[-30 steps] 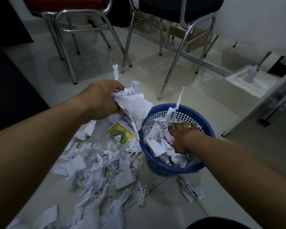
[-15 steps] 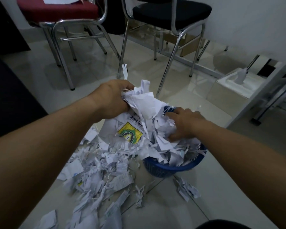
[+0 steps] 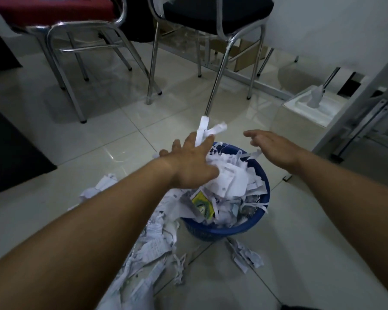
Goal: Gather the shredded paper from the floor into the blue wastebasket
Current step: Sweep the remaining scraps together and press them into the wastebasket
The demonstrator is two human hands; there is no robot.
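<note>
The blue wastebasket (image 3: 213, 232) stands on the tiled floor, heaped with shredded paper (image 3: 232, 182), including a piece with a yellow-green emblem. My left hand (image 3: 189, 163) hovers flat over the basket's left side, fingers spread, with a white strip sticking up between them. My right hand (image 3: 272, 147) hangs above the right rim, fingers straight, holding nothing. More shredded paper (image 3: 148, 249) lies on the floor left of and in front of the basket, partly hidden by my left forearm. A small clump of shreds (image 3: 245, 253) lies to the front right.
A red-seated chrome chair (image 3: 61, 23) and a black-seated chrome chair (image 3: 215, 10) stand behind the basket. A white box with a brush-like tool (image 3: 309, 108) sits at right, beside a metal frame (image 3: 367, 113). Dark furniture (image 3: 7, 139) borders the left.
My left hand carried its bundle of paper over the basket and let it drop in. My right hand lifted off the paper and opened above the rim. The basket is now piled higher.
</note>
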